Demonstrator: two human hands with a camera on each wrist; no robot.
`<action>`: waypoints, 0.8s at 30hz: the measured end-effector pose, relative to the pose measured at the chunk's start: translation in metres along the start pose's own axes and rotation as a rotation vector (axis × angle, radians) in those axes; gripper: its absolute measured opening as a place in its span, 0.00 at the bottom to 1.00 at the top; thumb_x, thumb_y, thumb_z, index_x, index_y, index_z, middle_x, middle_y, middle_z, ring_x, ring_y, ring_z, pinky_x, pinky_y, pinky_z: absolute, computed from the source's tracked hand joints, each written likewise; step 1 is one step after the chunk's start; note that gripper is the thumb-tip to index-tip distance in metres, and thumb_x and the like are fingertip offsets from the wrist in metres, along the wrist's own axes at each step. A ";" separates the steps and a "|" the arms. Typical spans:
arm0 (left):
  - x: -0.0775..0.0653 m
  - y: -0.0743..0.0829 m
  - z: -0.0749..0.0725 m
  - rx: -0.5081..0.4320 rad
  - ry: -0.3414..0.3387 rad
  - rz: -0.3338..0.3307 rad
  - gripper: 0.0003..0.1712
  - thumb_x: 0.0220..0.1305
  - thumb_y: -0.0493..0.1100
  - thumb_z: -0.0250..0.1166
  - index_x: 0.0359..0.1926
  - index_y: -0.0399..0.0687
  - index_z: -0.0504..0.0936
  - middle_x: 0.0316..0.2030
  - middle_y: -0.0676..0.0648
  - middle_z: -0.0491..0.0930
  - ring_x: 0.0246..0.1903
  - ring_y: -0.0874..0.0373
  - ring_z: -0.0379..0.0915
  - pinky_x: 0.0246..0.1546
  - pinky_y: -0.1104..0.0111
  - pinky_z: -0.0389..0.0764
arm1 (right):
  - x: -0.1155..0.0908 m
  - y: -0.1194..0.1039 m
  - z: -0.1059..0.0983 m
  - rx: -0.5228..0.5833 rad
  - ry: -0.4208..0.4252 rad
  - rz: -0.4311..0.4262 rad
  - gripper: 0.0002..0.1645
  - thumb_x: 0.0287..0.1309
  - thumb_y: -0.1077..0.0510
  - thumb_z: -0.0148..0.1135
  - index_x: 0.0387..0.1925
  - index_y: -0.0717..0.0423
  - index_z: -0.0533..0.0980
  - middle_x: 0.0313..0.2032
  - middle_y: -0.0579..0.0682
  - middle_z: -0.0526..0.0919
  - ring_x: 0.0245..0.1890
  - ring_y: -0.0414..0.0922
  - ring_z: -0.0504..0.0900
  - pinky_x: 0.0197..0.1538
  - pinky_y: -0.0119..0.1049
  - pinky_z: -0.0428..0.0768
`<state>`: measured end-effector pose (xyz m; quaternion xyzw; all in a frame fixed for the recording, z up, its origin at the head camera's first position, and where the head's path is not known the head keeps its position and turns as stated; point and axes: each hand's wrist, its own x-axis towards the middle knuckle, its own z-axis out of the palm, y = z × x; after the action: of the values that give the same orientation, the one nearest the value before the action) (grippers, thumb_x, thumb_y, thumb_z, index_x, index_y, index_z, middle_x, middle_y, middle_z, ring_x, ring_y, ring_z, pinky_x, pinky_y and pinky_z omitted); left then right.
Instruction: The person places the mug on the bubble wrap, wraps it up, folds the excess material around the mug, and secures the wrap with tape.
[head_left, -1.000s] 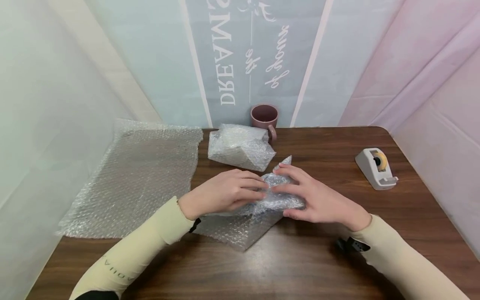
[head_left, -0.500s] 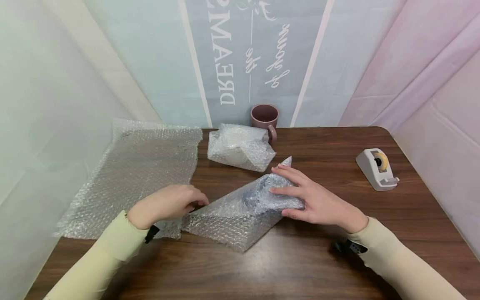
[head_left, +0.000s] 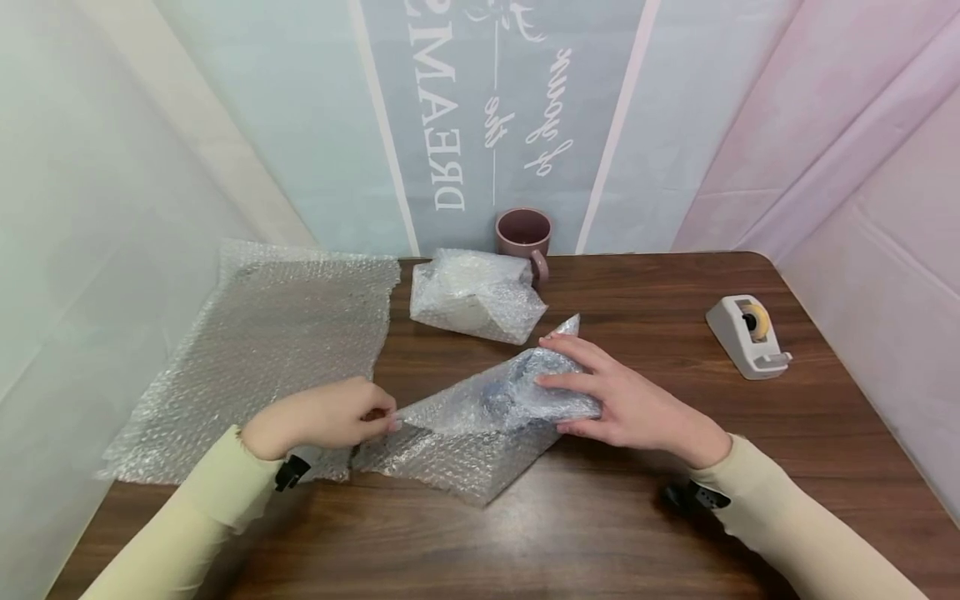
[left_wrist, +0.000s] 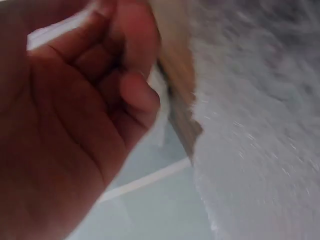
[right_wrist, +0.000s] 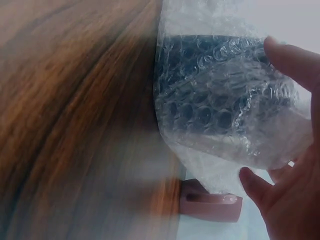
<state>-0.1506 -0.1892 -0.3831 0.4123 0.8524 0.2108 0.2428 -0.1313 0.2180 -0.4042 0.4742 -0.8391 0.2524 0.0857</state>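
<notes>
A dark blue object (right_wrist: 200, 107) shows blurrily through bubble wrap (head_left: 438, 462) at the middle of the table. My right hand (head_left: 626, 400) holds the wrapped end from the right, fingers spread and bent over it; the right wrist view has thumb and fingers around its sides. At the left end, my left hand (head_left: 330, 414) pinches a pointed corner of the same wrap between thumb and fingers. In the left wrist view the left hand's fingers (left_wrist: 135, 95) are curled, and the pinched corner is hidden there.
A flat bubble wrap sheet (head_left: 292, 333) lies on the left. Behind the work sit another bubble-wrapped bundle (head_left: 476, 300) and a mauve mug (head_left: 522, 237) against the back cloth. A white tape dispenser (head_left: 747, 337) stands at the right.
My left hand has left the wrapped end, moved left and down, and now pinches the wrap's left corner. The right hand stays on the bundle.
</notes>
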 end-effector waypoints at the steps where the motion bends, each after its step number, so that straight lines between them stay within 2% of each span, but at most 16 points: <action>1: 0.000 0.001 -0.001 -0.028 0.006 0.030 0.17 0.76 0.43 0.56 0.25 0.55 0.75 0.18 0.62 0.67 0.16 0.70 0.59 0.24 0.72 0.72 | 0.000 -0.001 0.000 -0.008 -0.005 0.008 0.31 0.59 0.43 0.70 0.62 0.46 0.77 0.74 0.55 0.58 0.73 0.54 0.57 0.73 0.37 0.54; 6: 0.005 0.007 -0.004 -0.244 0.044 0.183 0.20 0.79 0.44 0.50 0.24 0.51 0.71 0.17 0.59 0.62 0.18 0.70 0.56 0.23 0.72 0.70 | 0.000 -0.005 0.001 -0.033 -0.002 0.030 0.29 0.60 0.44 0.69 0.61 0.48 0.78 0.74 0.53 0.58 0.72 0.53 0.58 0.72 0.36 0.56; 8: 0.010 0.009 -0.003 -0.370 0.070 0.210 0.20 0.79 0.42 0.49 0.26 0.49 0.74 0.20 0.57 0.67 0.21 0.68 0.63 0.28 0.71 0.73 | 0.001 -0.007 0.001 -0.043 0.002 0.035 0.29 0.61 0.44 0.69 0.61 0.49 0.78 0.74 0.53 0.58 0.72 0.53 0.58 0.72 0.36 0.56; 10: 0.017 0.012 0.001 -0.549 0.100 0.199 0.19 0.79 0.40 0.48 0.29 0.47 0.78 0.23 0.56 0.73 0.25 0.67 0.69 0.32 0.71 0.76 | 0.001 -0.009 0.002 -0.055 0.003 0.040 0.29 0.61 0.44 0.68 0.61 0.49 0.78 0.74 0.53 0.58 0.72 0.53 0.58 0.71 0.36 0.57; 13: 0.029 0.019 0.008 -0.884 0.148 0.174 0.17 0.78 0.41 0.48 0.37 0.45 0.82 0.31 0.52 0.82 0.33 0.62 0.79 0.40 0.68 0.80 | 0.002 -0.013 0.003 -0.086 0.005 0.053 0.29 0.61 0.43 0.68 0.61 0.50 0.79 0.73 0.54 0.58 0.72 0.53 0.58 0.70 0.41 0.60; 15: 0.038 0.024 0.012 -1.089 0.191 0.169 0.16 0.78 0.42 0.47 0.41 0.42 0.82 0.32 0.48 0.84 0.33 0.59 0.81 0.37 0.68 0.81 | 0.003 -0.017 0.004 -0.112 0.004 0.068 0.29 0.62 0.43 0.67 0.61 0.50 0.79 0.73 0.55 0.58 0.71 0.54 0.58 0.69 0.45 0.62; 17: 0.045 0.030 0.015 -1.224 0.234 0.178 0.17 0.79 0.43 0.47 0.44 0.40 0.81 0.34 0.45 0.85 0.35 0.56 0.83 0.37 0.69 0.80 | 0.004 -0.022 0.006 -0.150 0.004 0.086 0.29 0.61 0.42 0.66 0.61 0.50 0.79 0.73 0.56 0.59 0.71 0.55 0.59 0.68 0.49 0.64; 20: 0.054 0.038 0.018 -1.333 0.285 0.175 0.18 0.79 0.44 0.45 0.45 0.38 0.79 0.35 0.42 0.86 0.35 0.53 0.84 0.35 0.70 0.80 | 0.006 -0.030 0.008 -0.199 0.008 0.113 0.30 0.61 0.43 0.66 0.61 0.50 0.78 0.72 0.59 0.59 0.69 0.57 0.60 0.65 0.53 0.67; 24: 0.068 0.050 0.018 -1.336 0.305 0.147 0.18 0.79 0.44 0.45 0.43 0.39 0.78 0.36 0.41 0.87 0.37 0.54 0.85 0.37 0.70 0.80 | 0.008 -0.039 0.011 -0.237 0.018 0.138 0.30 0.59 0.44 0.67 0.60 0.51 0.79 0.71 0.60 0.60 0.66 0.59 0.62 0.62 0.53 0.71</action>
<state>-0.1470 -0.1029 -0.3861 0.1968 0.5339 0.7627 0.3074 -0.1015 0.1895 -0.3972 0.3997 -0.8928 0.1612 0.1310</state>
